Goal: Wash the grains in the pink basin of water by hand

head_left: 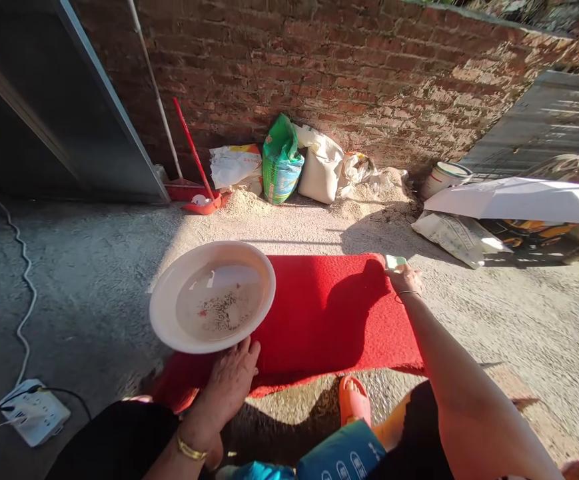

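At the far right corner of the red cloth (289, 320), the right hand (408, 280) grips a pad (395, 262), the left hand (233, 373) lies flat beside the basin (163, 315), and work seems begun but unfinished.

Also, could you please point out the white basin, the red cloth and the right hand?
White basin (163, 303): head view, on its left inner wall.
Red cloth (299, 313): head view, on its bare top beside the basin.
Right hand (407, 280): head view, on its back.

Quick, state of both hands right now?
Left hand: open, fingers by the near rim of the basin.
Right hand: closed, holding a pale green item.
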Available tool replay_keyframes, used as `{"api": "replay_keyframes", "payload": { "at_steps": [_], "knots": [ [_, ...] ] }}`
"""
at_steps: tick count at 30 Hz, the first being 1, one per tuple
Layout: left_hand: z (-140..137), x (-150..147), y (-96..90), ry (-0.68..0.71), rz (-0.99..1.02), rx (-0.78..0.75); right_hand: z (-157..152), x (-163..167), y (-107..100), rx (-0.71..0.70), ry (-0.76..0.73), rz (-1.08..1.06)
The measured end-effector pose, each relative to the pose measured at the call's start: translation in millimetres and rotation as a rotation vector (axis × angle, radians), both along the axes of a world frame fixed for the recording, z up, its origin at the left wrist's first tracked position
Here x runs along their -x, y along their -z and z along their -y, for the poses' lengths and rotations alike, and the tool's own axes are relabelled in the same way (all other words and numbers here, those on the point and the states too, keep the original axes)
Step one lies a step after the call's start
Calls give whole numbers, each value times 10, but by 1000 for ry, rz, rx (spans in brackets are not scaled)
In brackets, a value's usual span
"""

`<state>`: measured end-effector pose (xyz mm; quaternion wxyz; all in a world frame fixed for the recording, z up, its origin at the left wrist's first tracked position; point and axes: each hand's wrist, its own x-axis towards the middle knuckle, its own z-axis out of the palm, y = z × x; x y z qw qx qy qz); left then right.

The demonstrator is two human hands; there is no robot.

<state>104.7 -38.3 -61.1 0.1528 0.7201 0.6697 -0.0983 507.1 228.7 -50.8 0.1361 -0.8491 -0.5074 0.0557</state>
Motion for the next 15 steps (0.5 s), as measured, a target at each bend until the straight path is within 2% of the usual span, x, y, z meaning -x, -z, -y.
{"api": "replay_keyframes", "payload": {
  "at_steps": [3,7,10,13,15],
  "knots": [
    [-1,-34,-98,5,-9,-9,220,460,-16,-6,-84,-93],
    [-4,-63,-204,-10,-27,-5,627,1471,-20,-34,-377,-184],
    [-8,-56,-203,-7,-16,-21,907,2150,9,-22,-565,-188],
    [-7,-37,-163,-6,1,-33,1050,2520,72,-10,-668,-166],
    [-4,-27,-141,-7,11,-33,1056,2555,116,-1,-692,-137]
  ]
}}
